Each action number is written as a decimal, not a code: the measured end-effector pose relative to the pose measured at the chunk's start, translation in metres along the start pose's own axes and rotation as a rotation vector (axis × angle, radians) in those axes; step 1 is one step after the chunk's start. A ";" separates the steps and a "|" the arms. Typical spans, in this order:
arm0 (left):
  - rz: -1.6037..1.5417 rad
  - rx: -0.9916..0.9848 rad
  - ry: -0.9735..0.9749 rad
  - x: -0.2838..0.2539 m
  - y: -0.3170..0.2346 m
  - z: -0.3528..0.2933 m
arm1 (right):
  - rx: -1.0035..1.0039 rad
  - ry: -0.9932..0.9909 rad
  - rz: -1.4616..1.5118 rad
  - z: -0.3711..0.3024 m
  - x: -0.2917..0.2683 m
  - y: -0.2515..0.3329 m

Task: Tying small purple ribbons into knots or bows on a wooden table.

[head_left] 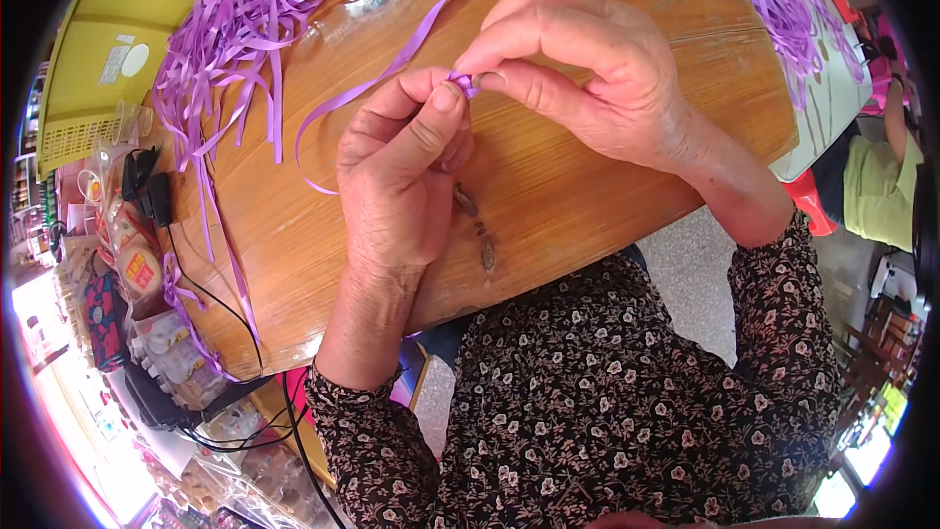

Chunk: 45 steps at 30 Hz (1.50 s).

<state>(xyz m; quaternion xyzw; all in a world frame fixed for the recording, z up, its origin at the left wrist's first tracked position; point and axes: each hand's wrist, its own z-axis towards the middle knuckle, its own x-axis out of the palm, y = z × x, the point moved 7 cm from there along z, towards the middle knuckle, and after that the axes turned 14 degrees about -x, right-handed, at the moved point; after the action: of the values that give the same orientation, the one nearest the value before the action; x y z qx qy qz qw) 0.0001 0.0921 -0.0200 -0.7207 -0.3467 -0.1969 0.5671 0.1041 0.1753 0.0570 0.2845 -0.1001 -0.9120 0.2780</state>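
A purple ribbon [411, 45] curves over the wooden table, and a small folded or knotted part of it sits between my two hands. My left hand [403, 152] is closed, pinching that part between thumb and index finger. From the right, my right hand [597, 69] pinches the same spot with thumb and index finger, its other fingers bent above. One ribbon end runs up behind my right hand; the other loops down behind my left hand. The exact shape of the folded part is mostly hidden by my fingertips.
A large heap of purple ribbons [240, 29] lies at the far left beside a yellow plastic basket [88, 59]. More ribbons [774, 10] hang at the far right near a white table [832, 108]. A black cable [220, 299] runs along the table's left edge. Another person's sleeve [881, 186] shows at right.
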 end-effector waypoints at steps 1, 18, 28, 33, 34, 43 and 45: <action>0.002 -0.007 0.019 0.001 0.001 -0.001 | 0.007 0.008 0.000 0.000 0.001 0.000; 0.296 0.054 -0.141 0.013 -0.006 -0.005 | -0.248 0.148 -0.129 -0.003 -0.007 0.008; 0.358 0.093 -0.288 0.007 -0.013 -0.010 | -0.178 0.048 0.031 -0.003 -0.008 -0.003; 0.304 0.099 -0.272 0.003 -0.013 -0.010 | -0.208 0.023 0.059 -0.005 -0.008 -0.006; 0.262 0.088 -0.246 0.003 -0.013 -0.010 | -0.224 0.027 0.055 -0.005 -0.008 -0.006; 0.238 0.075 -0.260 0.001 -0.010 -0.010 | -0.386 -0.046 0.023 0.001 -0.014 -0.006; 0.241 0.061 -0.249 0.003 -0.009 -0.010 | -0.552 -0.009 -0.117 0.002 -0.012 0.001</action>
<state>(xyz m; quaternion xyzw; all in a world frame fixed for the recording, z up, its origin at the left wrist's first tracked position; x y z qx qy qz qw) -0.0034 0.0840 -0.0093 -0.7583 -0.3311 -0.0263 0.5609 0.1115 0.1811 0.0642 0.1993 0.1674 -0.9205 0.2916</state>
